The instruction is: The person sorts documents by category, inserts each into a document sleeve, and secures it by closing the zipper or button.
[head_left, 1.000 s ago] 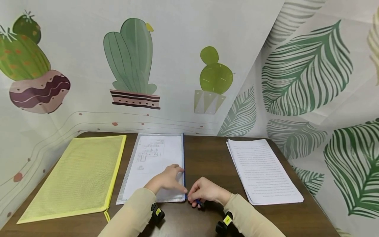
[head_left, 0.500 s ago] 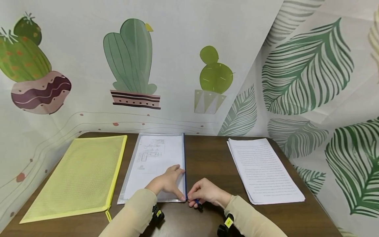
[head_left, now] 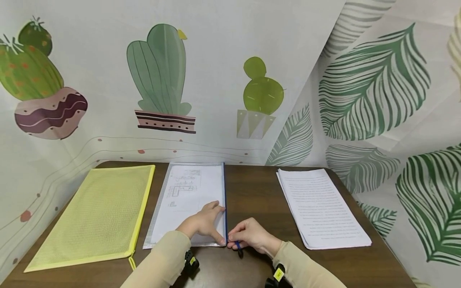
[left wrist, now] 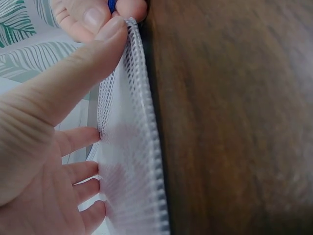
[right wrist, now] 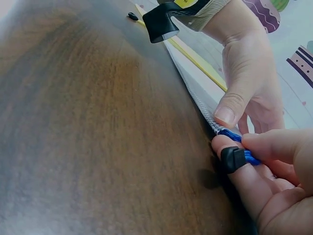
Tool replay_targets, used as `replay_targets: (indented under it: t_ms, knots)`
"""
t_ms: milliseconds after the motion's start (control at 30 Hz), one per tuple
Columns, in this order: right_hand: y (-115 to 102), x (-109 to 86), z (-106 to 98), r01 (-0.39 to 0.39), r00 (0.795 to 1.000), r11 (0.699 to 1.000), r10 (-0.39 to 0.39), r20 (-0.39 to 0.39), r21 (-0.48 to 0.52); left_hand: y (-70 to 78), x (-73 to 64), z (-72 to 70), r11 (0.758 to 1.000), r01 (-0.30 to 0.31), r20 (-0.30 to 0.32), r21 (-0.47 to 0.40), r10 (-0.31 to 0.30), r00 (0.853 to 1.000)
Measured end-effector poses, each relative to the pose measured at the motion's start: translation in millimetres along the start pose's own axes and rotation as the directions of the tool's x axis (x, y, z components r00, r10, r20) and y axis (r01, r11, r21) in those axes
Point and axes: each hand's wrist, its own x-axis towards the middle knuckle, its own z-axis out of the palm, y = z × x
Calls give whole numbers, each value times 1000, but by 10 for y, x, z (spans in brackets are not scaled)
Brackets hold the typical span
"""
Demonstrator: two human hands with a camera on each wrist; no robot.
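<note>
A clear mesh zip pouch (head_left: 153, 229) lies flat mid-table, with a printed drawing sheet (head_left: 196, 200) inside and a blue zipper (head_left: 225, 192) along its right edge. My left hand (head_left: 205, 222) rests on its lower right part, fingers spread; in the left wrist view the thumb (left wrist: 73, 81) presses near the mesh corner (left wrist: 134, 49). Beside that corner my right hand (head_left: 253, 235) pinches the blue zipper pull (right wrist: 252, 157) between thumb and fingers. The pull's black end (right wrist: 233, 159) hangs out over the fingers. The slider itself is hidden by the fingertips.
A yellow mesh zip pouch (head_left: 97, 212) lies on the left of the brown table (head_left: 252, 192), its yellow pull (head_left: 131, 262) hanging toward the front. On the right sits a stack of printed papers (head_left: 324, 212). A patterned cloth backdrop (head_left: 216, 80) stands behind the table.
My left thumb has come down onto the pouch's lower right corner. The right hand keeps its pinch at the corner, and the pull's black end has swung to point downward.
</note>
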Motion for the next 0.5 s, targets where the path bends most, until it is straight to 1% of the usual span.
replay_targets:
  t_ms: [233, 500]
  knots:
    - [-2, 34, -1, 20, 1000, 1000, -20, -22, 5, -8, 2, 0, 1000, -4, -8, 14, 4, 1000]
    - [-20, 51, 6, 29, 999, 1000, -29, -45, -4, -17, -4, 10, 1000, -11, -9, 3, 11, 1000]
